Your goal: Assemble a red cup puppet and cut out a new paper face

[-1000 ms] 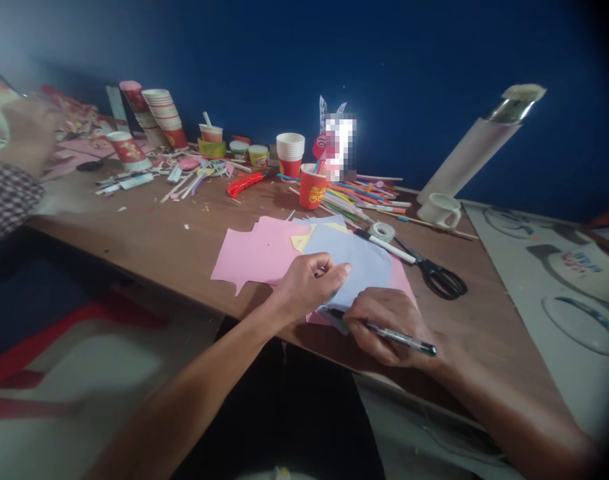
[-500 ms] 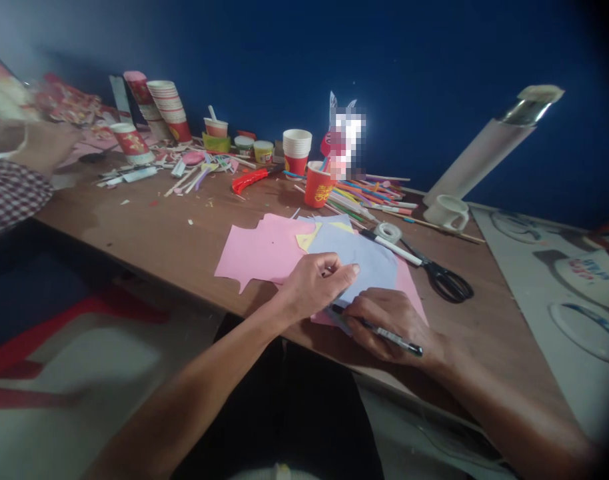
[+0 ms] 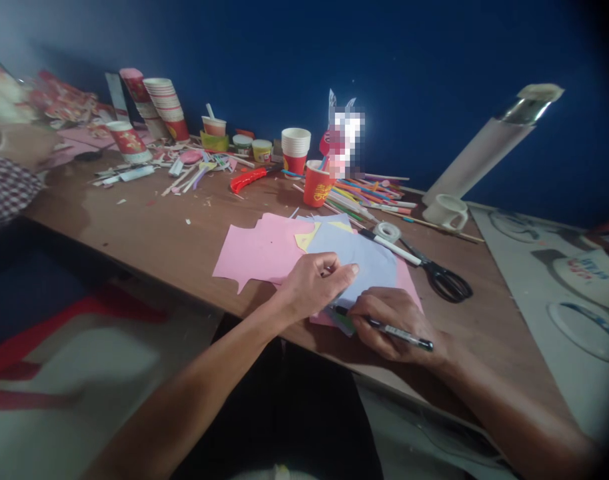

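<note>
My right hand is closed round a black pen, whose barrel points toward the lower right. My left hand is closed in a pinch just left of the pen's dark end; what it holds is hidden by the fingers. Beneath both hands lies blue paper, on top of pink paper. A small green patch shows below the pen's end. More pink paper, cut with jagged edges, spreads to the left.
Black-handled scissors, a white marker and a tape roll lie right of the paper. Behind stand a red paper cup, straws, a red cutter and a white mug. Another person's sleeve is at left.
My right hand has shifted slightly right with the pen, and the green patch below the pen's end shows more. My left hand stays in place. The other person's hand has moved slightly left.
</note>
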The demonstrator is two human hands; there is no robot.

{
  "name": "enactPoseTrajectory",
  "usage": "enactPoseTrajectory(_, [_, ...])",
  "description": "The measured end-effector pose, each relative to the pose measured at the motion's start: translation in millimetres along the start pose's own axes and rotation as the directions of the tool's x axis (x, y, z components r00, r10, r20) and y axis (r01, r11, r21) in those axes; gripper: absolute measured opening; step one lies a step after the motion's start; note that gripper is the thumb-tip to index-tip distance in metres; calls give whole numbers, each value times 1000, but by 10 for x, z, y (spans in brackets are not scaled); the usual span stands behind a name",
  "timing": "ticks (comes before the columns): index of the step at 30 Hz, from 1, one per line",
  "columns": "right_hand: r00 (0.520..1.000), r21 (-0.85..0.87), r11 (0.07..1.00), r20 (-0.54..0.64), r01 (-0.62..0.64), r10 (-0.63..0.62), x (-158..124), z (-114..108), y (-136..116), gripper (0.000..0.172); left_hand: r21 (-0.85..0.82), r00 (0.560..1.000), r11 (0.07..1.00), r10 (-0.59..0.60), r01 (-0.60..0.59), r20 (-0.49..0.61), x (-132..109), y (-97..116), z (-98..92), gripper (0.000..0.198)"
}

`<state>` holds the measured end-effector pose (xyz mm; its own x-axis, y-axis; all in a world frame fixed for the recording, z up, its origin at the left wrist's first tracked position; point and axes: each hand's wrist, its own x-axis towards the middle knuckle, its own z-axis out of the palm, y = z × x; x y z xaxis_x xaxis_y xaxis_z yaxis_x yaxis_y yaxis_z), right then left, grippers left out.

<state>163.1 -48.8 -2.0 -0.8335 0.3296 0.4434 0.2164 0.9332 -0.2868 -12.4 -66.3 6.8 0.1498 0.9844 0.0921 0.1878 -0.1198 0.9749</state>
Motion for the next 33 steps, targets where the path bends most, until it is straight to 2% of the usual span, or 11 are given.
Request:
enactPoseTrajectory(7, [992,90,989,-38,-117,121,-55,-3,63,14,13,1000,1000,-4,4,-15,-2,22,1,31])
enactPoseTrajectory(11, [965,167,953,-30,-253,261,-82,-4,96,14,12,1000,1000,12,-12,-12,0,19,0,32])
enactPoseTrajectory(18, [922,281,888,-26,-363,385,-65,-3,125,19,-31,1000,999,-11,10,-11,-5,2,-1,32])
enactPoseTrajectory(33, [864,377,814,-64,-443,500,-29,14,133,23,-38,1000,999,-28,28,-4,-5,13,-4,33])
